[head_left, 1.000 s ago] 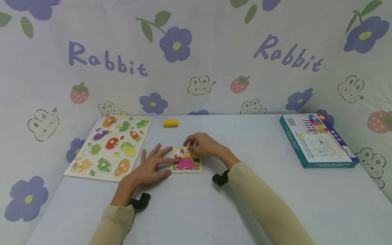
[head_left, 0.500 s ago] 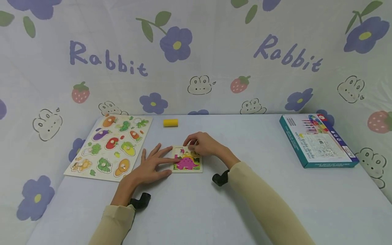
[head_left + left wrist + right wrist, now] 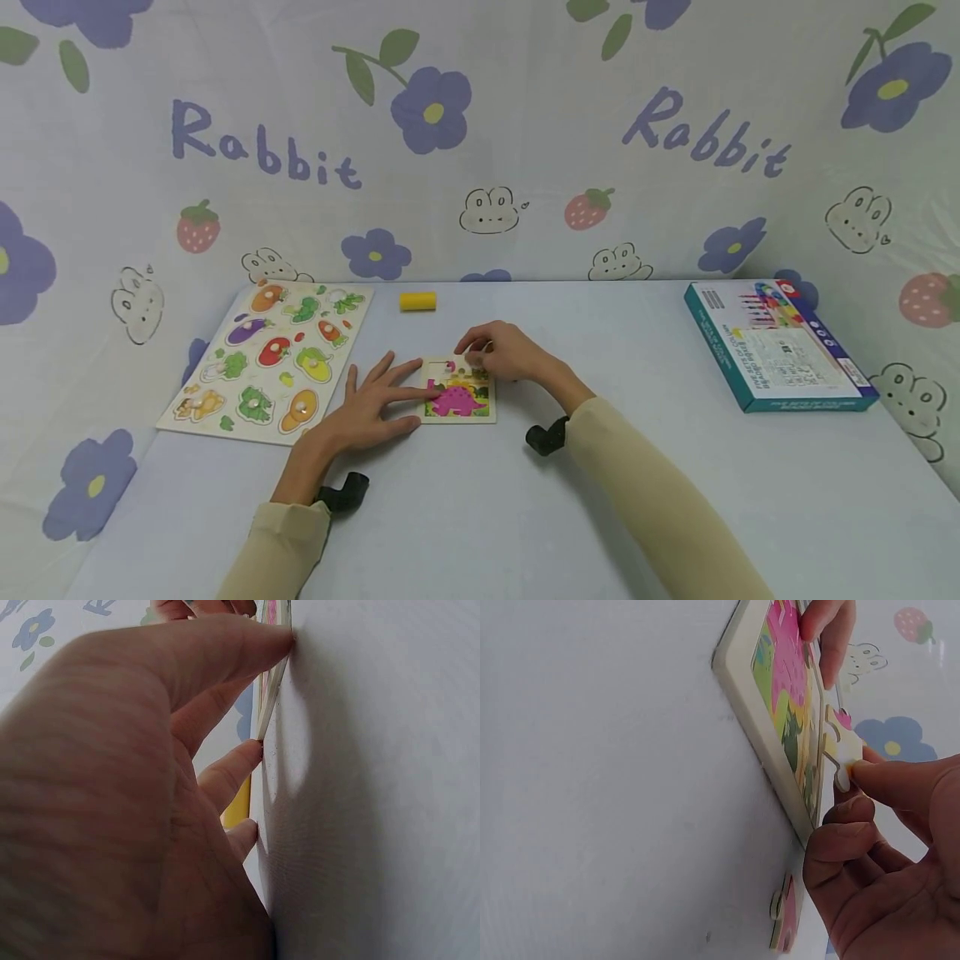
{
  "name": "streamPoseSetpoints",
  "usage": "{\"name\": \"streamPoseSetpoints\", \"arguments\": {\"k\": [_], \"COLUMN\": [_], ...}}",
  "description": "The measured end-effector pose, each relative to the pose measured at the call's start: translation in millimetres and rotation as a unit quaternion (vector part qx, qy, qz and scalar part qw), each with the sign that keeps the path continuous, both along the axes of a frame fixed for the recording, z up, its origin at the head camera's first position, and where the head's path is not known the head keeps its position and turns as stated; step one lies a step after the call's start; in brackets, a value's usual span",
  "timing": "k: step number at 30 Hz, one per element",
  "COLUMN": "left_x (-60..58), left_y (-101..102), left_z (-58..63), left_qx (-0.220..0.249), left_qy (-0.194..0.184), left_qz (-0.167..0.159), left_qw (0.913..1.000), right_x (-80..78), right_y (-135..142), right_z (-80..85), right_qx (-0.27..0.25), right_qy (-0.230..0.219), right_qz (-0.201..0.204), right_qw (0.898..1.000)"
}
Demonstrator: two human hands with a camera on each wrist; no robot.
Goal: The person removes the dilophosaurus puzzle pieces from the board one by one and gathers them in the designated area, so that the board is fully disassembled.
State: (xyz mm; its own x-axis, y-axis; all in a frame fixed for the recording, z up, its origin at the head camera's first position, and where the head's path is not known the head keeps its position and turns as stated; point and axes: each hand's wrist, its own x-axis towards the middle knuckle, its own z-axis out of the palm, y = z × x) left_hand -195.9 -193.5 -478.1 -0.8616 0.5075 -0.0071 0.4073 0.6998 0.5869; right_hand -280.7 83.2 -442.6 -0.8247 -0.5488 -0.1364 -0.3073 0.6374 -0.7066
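Note:
A small square dinosaur jigsaw puzzle (image 3: pixel 459 403) in a pale frame lies flat on the table. My left hand (image 3: pixel 369 410) rests at its left side, fingers spread and fairly straight, the index fingertip on the picture and the thumb at the frame's edge. Over the puzzle's far right part, my right hand (image 3: pixel 506 354) pinches a pale jigsaw piece (image 3: pixel 841 750) with a pink patch between thumb and fingers. The right wrist view shows that piece tilted just above the board. Another jigsaw piece (image 3: pixel 784 915), pinkish, lies on the table beyond the frame.
To the left lies a vegetable peg board (image 3: pixel 273 362). A yellow cylinder (image 3: pixel 417 302) lies near the far table edge. A teal-sided box (image 3: pixel 780 346) sits at the far right. A printed cloth (image 3: pixel 525 125) hangs behind the table.
My right hand has shifted slightly to the right and away, and the piece it pinches has moved with it. The left hand keeps its place.

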Motion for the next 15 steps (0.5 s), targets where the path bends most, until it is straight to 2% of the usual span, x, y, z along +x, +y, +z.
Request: {"name": "streamPoseSetpoints", "arguments": {"k": [15], "left_x": [-0.4], "left_y": [-1.9], "left_z": [-0.7], "left_qx": [0.006], "left_qy": [-0.003], "left_qz": [-0.001], "left_qw": [1.0000], "right_x": [-2.4], "right_y": [28.9], "right_z": [0.5], "right_qx": [-0.015], "right_qy": [-0.009], "right_qz": [-0.014], "right_qw": [1.000]}}
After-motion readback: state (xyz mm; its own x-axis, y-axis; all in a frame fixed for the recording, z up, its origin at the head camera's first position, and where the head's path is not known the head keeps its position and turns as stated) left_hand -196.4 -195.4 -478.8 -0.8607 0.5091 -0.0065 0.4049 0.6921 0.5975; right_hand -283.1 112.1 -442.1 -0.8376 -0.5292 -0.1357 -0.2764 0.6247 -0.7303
